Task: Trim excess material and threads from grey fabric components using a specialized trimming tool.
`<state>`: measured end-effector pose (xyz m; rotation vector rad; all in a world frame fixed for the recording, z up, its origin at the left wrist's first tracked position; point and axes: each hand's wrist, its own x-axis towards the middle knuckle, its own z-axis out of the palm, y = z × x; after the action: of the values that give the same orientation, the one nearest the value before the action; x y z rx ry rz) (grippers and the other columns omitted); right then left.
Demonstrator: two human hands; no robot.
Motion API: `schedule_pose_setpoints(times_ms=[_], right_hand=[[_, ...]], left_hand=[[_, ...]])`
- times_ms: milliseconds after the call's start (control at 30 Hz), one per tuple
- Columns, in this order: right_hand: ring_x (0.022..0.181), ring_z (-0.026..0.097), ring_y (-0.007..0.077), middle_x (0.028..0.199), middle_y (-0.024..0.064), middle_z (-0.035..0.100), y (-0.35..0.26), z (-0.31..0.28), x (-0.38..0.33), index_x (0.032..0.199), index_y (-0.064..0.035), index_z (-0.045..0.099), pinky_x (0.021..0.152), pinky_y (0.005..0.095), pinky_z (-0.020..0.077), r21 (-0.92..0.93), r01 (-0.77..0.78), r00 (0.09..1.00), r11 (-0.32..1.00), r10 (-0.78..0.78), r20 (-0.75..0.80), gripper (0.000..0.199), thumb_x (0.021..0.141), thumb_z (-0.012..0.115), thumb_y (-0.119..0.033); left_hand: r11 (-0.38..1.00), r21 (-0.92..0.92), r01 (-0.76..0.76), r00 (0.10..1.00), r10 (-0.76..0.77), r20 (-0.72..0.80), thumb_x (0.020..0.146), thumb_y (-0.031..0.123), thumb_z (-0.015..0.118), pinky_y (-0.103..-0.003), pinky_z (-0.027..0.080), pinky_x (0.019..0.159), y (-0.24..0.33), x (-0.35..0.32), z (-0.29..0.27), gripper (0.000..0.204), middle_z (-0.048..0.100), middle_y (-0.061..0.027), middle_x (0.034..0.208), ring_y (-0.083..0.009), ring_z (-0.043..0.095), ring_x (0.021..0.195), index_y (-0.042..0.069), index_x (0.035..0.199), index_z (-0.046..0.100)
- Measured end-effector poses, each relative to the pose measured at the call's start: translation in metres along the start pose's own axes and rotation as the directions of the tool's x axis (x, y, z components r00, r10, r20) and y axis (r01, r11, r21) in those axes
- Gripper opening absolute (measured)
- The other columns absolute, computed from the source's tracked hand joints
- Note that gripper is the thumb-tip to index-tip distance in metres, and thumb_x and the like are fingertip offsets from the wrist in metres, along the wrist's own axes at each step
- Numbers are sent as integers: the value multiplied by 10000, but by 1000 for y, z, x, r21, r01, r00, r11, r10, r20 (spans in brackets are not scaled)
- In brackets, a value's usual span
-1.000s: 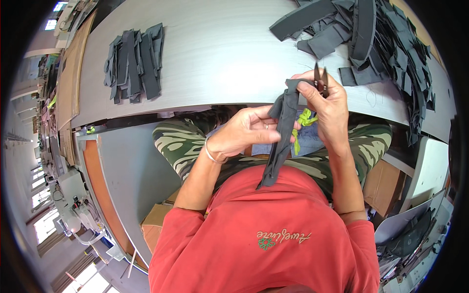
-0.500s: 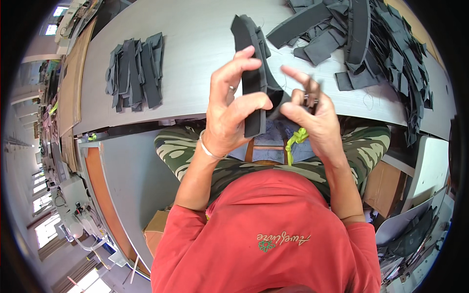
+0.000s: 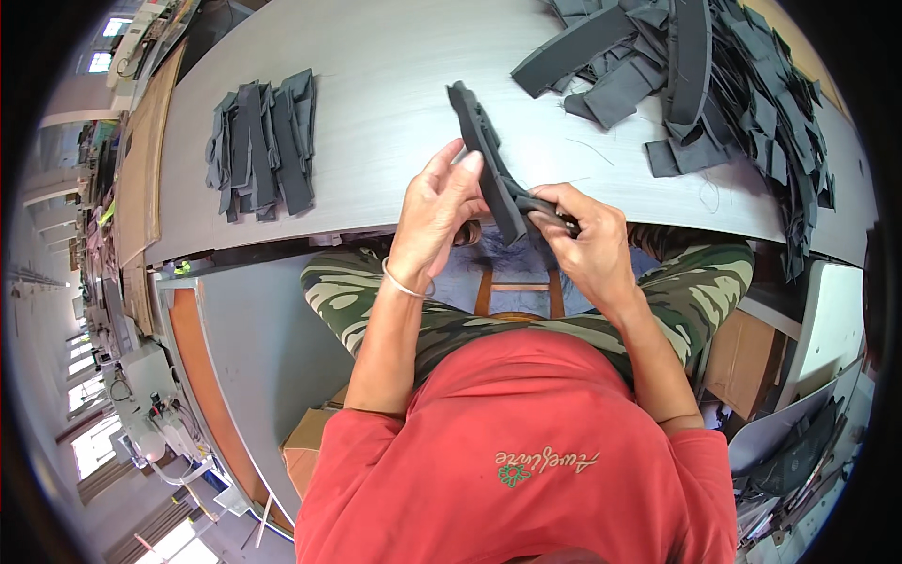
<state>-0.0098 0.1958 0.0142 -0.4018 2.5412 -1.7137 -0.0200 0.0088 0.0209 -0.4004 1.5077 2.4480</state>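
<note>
A dark grey folded fabric strip (image 3: 489,174) is held up between my two hands above the table's near edge, tilted, its far end toward the table's middle. My left hand (image 3: 434,211) pinches its left side, thumb laid along the cloth and fingers partly hidden behind it. My right hand (image 3: 592,240) is closed on a bunched part of the same strip that sticks out to the right, thumb and forefinger pressed together. Whatever else may lie inside the right palm is hidden.
A small row of dark strips (image 3: 263,146) lies on the pale table (image 3: 376,113) at left. A large heap of dark strips (image 3: 691,85) covers the right side, some hanging over the edge. Loose threads lie near it. A cardboard box (image 3: 742,357) stands below at right.
The strip has dropped lower and tilted. My right fingers, spread and blurred before, have closed on its bunched part. A yellow-green cord that hung by my right hand no longer shows.
</note>
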Motion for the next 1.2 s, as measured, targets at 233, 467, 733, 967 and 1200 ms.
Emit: schedule_pose_setpoints(times_ms=[233, 467, 733, 967, 1200], right_hand=[[598, 517, 136, 812, 84, 638, 1, 5, -2, 1004, -26, 671, 569, 255, 432, 10, 229, 962, 973, -225, -154, 318, 734, 606, 129], [570, 464, 147, 694, 42, 509, 3, -10, -1, 788, -10, 574, 511, 262, 361, 99, 274, 962, 957, -274, -16, 197, 652, 553, 131], [706, 356, 115, 740, 24, 429, 26, -8, -6, 701, -41, 461, 645, 251, 281, 819, -64, 989, 571, -70, 127, 19, 718, 465, -50], [635, 422, 120, 693, 32, 485, 20, -17, -6, 704, -3, 511, 584, 268, 346, 348, 13, 982, 937, -77, 171, 41, 731, 534, -24], [605, 491, 107, 690, 42, 545, 8, 0, -7, 804, -17, 600, 557, 243, 392, 165, -20, 1000, 986, 23, -16, 155, 765, 735, -83]], left_hand=[[991, 129, -31, 999, 33, -12, 847, 171, 704, -214, 491, 546, -7, 4, 2, 679, 604, -80, 950, -113, 631, 732, -90, 1347, 327], [979, -194, 56, 998, -52, 24, 865, 146, 659, -386, 538, 797, -5, -3, 0, 503, 583, -79, 967, -144, 586, 804, -28, 1269, 417], [934, -344, 98, 990, -56, 130, 856, 126, 652, -358, 508, 731, -10, 1, -6, 443, 567, -87, 978, -190, 563, 762, -11, 1236, 470], [987, -125, -101, 995, 102, -1, 805, 6, 658, -310, 535, 698, -4, -8, 7, 694, 569, -137, 1058, -193, 624, 885, -19, 1360, 243], [977, -16, -210, 977, 210, -34, 802, -1, 678, -245, 530, 654, -14, -7, 7, 690, 569, -147, 1047, -211, 648, 913, 6, 1328, 232]])
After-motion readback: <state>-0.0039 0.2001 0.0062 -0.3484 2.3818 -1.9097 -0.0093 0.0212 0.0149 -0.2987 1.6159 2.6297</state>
